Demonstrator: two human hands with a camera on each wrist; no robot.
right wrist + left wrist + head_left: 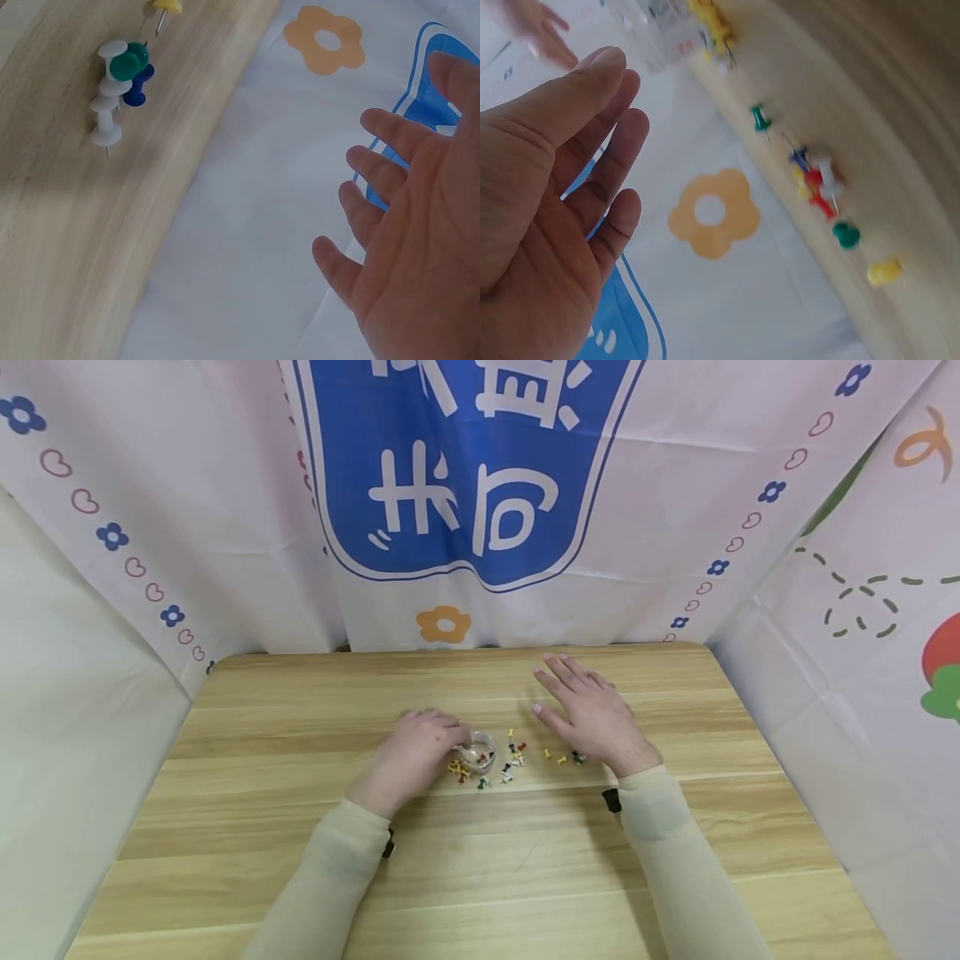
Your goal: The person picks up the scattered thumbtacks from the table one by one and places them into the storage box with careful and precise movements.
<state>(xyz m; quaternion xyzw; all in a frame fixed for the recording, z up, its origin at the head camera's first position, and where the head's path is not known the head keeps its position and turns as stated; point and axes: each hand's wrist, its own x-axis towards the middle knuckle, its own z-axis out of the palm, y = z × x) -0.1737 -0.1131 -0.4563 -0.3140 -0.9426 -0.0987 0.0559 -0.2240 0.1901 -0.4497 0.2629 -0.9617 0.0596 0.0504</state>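
A small round clear container [486,766] stands on the table, with a few push pins inside. My left hand [420,752] is at its left rim, fingers loosely bent. In the left wrist view the thumb [585,86] lies near the blurred container [656,34]; whether they touch is unclear. Yellow and red push pins [458,770] lie by the left fingers, and white push pins [507,777] lie right of the container. Palm down, my right hand [596,718] spreads its fingers and holds nothing. Dark push pins [577,758] lie beside its thumb side.
The wooden table [300,877] runs back to a hanging printed cloth [637,585]. More pins, including a green push pin [760,118] and a white push pin [106,124], are scattered near the container. Cloth walls [847,760] flank the table.
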